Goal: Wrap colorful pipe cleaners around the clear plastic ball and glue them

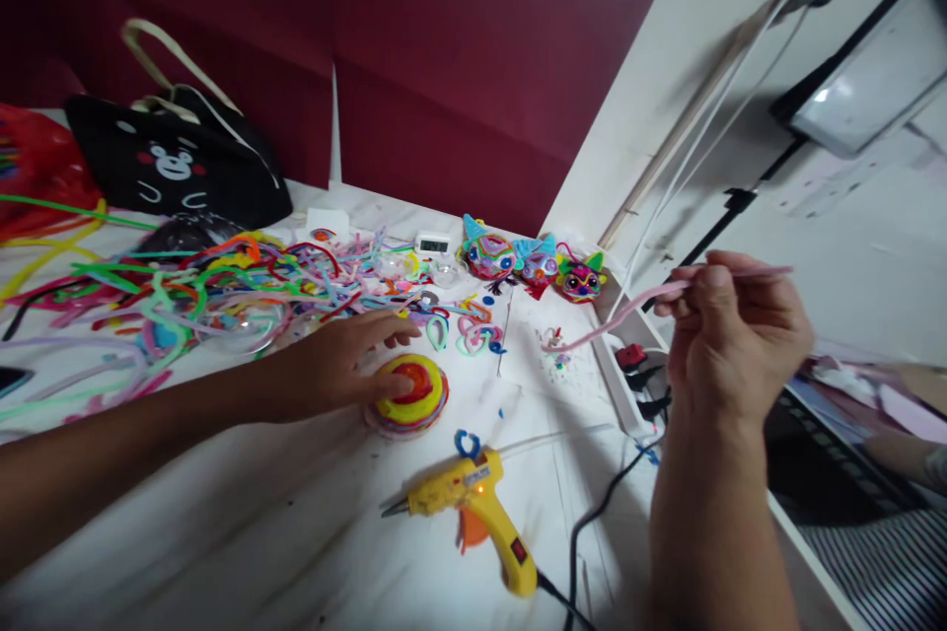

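My left hand reaches in from the left over the table, its fingers apart, the thumb beside or on a round piece coiled in red and yellow. On the right, my right hand is raised and pinches a pink pipe cleaner between thumb and fingers; its long end hangs down to the left. A yellow glue gun lies below the round piece, nozzle to the left. Small looped pipe-cleaner pieces rest just beyond the round piece.
Tangled colourful pipe cleaners spread across the left. Behind stand a black bag, a small digital clock and decorated animal heads. A power strip and black cable lie right. A lamp hangs upper right.
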### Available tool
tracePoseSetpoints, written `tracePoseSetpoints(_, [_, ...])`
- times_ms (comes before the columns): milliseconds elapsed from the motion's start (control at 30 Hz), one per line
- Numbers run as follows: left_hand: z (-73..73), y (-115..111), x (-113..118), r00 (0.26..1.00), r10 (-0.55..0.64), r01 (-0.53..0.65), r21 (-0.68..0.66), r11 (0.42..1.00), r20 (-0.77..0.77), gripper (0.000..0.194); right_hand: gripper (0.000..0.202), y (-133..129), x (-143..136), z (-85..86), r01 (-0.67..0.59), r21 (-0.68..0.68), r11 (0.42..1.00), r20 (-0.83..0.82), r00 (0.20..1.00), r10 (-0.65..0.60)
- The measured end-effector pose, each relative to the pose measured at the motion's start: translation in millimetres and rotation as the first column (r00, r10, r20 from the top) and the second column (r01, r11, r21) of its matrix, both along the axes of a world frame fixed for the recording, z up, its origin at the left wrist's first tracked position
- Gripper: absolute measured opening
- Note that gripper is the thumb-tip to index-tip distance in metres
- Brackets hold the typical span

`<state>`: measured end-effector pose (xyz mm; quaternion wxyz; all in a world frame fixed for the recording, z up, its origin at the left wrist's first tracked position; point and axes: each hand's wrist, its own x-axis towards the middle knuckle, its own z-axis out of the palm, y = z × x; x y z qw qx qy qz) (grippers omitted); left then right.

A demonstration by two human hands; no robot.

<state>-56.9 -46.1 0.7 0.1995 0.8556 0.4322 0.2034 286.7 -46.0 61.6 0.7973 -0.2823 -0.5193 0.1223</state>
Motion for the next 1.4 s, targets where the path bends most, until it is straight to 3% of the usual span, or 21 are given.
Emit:
tracePoseSetpoints(100, [-27.5, -1, -3, 0.986, -0.035, 0.041, 0.037, 0.998, -0.163, 0.083, 0.016, 4, 0, -0.3, -0.128, -0.153, 0.980, 0.096, 0.985, 0.144])
tracePoseSetpoints(233, [-52.2, -4, -2, 0.981, -0.049, 0.055, 0.027, 0.998, -0.188, 0.091, 0.017, 7, -8, -1.7, -0.228, -0.318, 0.920, 0.180, 0.938, 0.295])
tracePoseSetpoints(500, [-60.6, 0, 6, 0.980, -0.058, 0.076, 0.090, 0.993, -0.189, 0.083, 0.019, -22, -9, -5.0, -0.401, -0.534, 0.744, 0.060, 0.860, 0.507])
tracePoseSetpoints(700, [-67.3, 3, 9, 0.995, -0.045, 0.056, 0.121, 0.991, -0.091, 0.081, 0.020, -31, -5, -12.3, -0.449, -0.647, 0.617, 0.011, 0.803, 0.596])
tracePoseSetpoints(767, [-68.4, 3, 9, 0.996, -0.046, 0.057, 0.128, 0.990, -0.083, 0.080, 0.023, -32, -6, -12.3, -0.435, -0.656, 0.617, 0.017, 0.809, 0.588])
tracePoseSetpoints(933, [-71.2, 7, 6, 0.996, -0.024, 0.034, 0.116, 0.993, -0.089, 0.089, 0.021, -34, -14, -4.8, -0.317, -0.544, 0.777, 0.043, 0.914, 0.403])
tracePoseSetpoints(1033, [-71.0, 11, 3, 0.997, 0.001, 0.006, 0.091, 0.996, -0.072, 0.096, 0.020, -33, -21, -0.4, -0.308, -0.488, 0.817, 0.007, 0.934, 0.357])
tracePoseSetpoints(1200, [-69.0, 13, -1, 1.000, 0.019, -0.019, 0.075, 0.997, 0.005, 0.094, 0.019, -21, -40, -5.5, -0.396, -0.492, 0.776, -0.043, 0.901, 0.432])
tracePoseSetpoints(1400, [-71.6, 12, -3, 0.995, 0.052, -0.058, 0.071, 0.996, 0.083, 0.113, 0.027, 17, -63, -32.7, -0.416, -0.591, 0.691, -0.060, 0.877, 0.477])
